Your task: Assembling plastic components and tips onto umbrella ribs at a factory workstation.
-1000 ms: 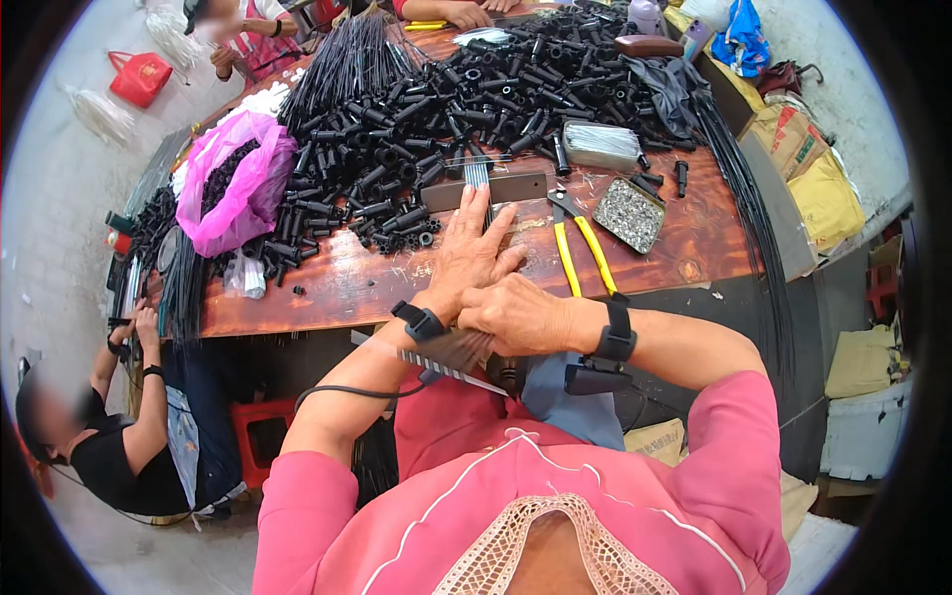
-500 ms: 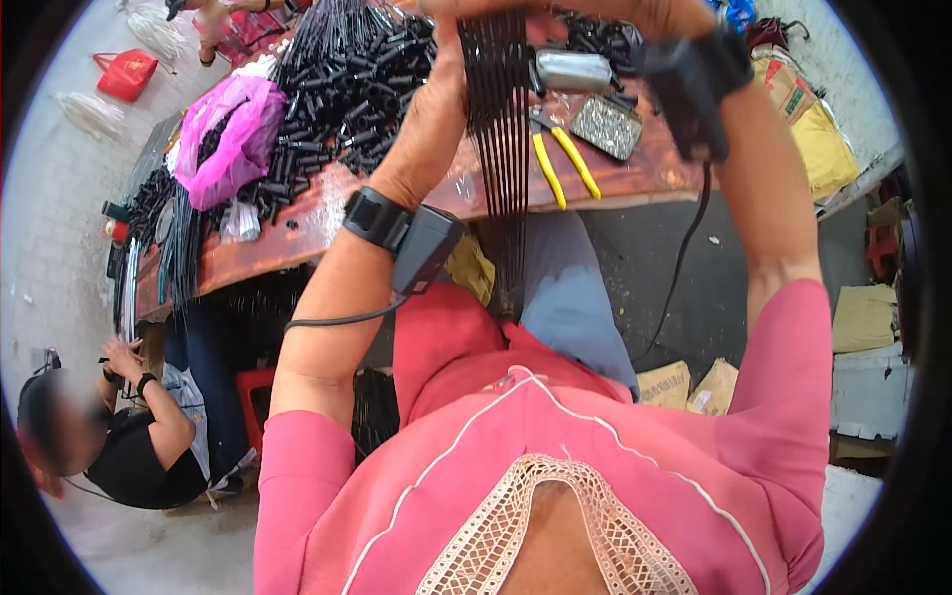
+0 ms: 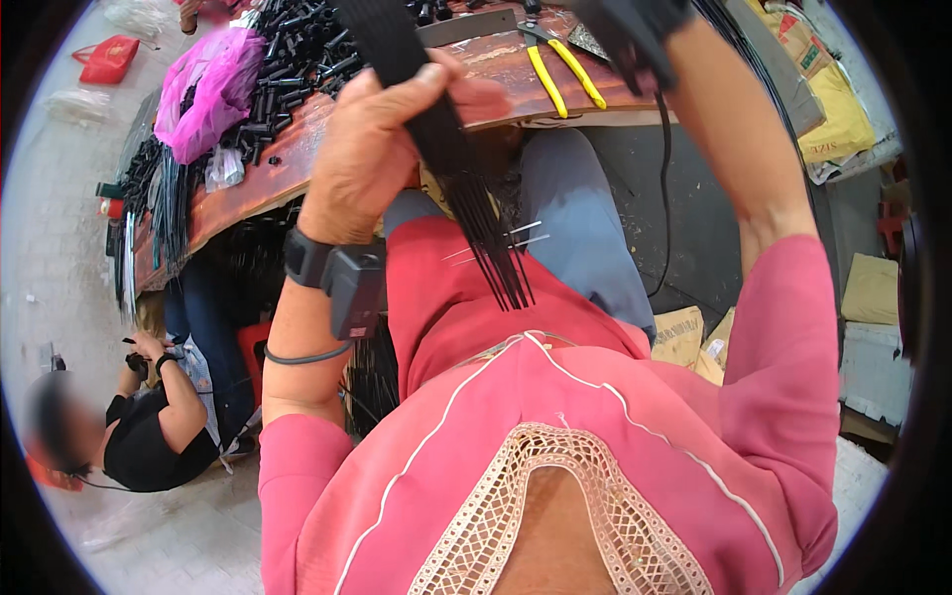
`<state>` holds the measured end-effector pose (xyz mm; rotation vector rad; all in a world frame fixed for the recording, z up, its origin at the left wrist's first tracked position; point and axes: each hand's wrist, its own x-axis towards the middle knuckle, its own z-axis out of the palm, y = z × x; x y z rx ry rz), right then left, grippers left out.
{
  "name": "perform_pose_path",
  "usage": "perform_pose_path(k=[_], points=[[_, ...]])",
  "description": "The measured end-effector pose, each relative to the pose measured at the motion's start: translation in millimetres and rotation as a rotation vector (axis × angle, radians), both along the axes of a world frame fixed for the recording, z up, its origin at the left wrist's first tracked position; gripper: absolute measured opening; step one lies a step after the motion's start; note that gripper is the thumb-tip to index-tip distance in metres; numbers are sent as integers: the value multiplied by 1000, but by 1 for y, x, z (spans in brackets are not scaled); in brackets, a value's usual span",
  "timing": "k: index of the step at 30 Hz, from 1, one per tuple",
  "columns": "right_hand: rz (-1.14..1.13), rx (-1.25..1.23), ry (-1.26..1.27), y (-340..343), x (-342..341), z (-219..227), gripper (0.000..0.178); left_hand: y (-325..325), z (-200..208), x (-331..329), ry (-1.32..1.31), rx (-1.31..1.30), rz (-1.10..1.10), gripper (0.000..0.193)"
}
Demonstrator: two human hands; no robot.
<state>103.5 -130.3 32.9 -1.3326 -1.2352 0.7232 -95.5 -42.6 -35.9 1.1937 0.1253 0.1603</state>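
My left hand [image 3: 357, 149] is closed around a bundle of thin black rods [image 3: 451, 154], its thumb lying across them. The bundle slants from the top edge down over my lap, and its lower tips fan out. A couple of pale, thin pieces [image 3: 531, 238] stick out sideways near those tips. Of my right arm, the forearm and the black wrist device [image 3: 630, 40] show; the hand itself is beyond the upper edge. Yellow-handled pliers [image 3: 545, 81] lie on the worktable between the two arms.
Black plastic tubes [image 3: 297, 74] are heaped on the reddish wooden worktable [image 3: 238, 203], beside a pink plastic bag [image 3: 213, 89]. A flat metal bar [image 3: 466, 27] lies near the pliers. At lower left another person [image 3: 149, 436] works. A yellow sack [image 3: 838, 114] stands at right.
The bundle has come nearer my body and now tilts, its lower tips over my lap. My left hand has moved down and left with it; my right hand has left the view.
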Motion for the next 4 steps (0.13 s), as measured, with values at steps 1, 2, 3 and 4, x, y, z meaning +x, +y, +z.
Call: perform_pose_path(k=[1,2,3,4], points=[[-92,-44,-52,-7,5,-20,39,4,7,-2,22,-32,70,21],[-143,-73,-103,0,3,-46,39,23,10,-13,-85,-127,96,17],[-158,-122,-245,-4,3,-71,35,34,14,-18,-155,-227,123,17],[-160,-110,-258,-2,7,-64,35,44,19,-19,-225,-327,140,17]])
